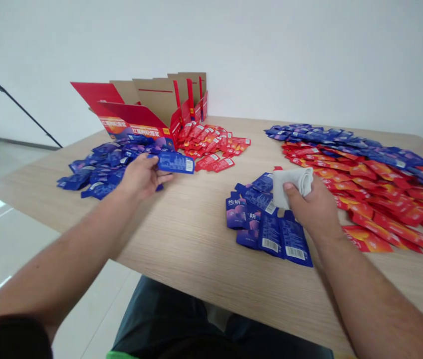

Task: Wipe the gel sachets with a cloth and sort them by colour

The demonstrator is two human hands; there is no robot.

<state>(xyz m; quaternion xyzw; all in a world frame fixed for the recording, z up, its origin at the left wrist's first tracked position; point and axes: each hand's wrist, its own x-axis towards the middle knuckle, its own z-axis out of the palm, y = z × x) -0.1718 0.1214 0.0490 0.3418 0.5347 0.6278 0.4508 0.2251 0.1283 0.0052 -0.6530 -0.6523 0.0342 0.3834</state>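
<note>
My left hand [142, 177] pinches a blue foil sachet [176, 162], barcode side up, just above a loose heap of blue sachets [101, 167]. My right hand [311, 207] grips a folded white cloth [293, 187], pressing it onto a small spread of purple-blue sachets [267, 222] with barcodes showing. Its fingers are hidden behind the cloth. To the right of that hand lies a wide pile of red-orange sachets [383, 204], with a band of blue sachets [346, 142] along its far side.
A light wood table [204, 264] carries everything. At its far edge stands an open cardboard carton [147, 107] with red flaps, and red sachets [209, 149] lie scattered before it. A dark pole [17, 102] slants at the far left, above a tiled floor.
</note>
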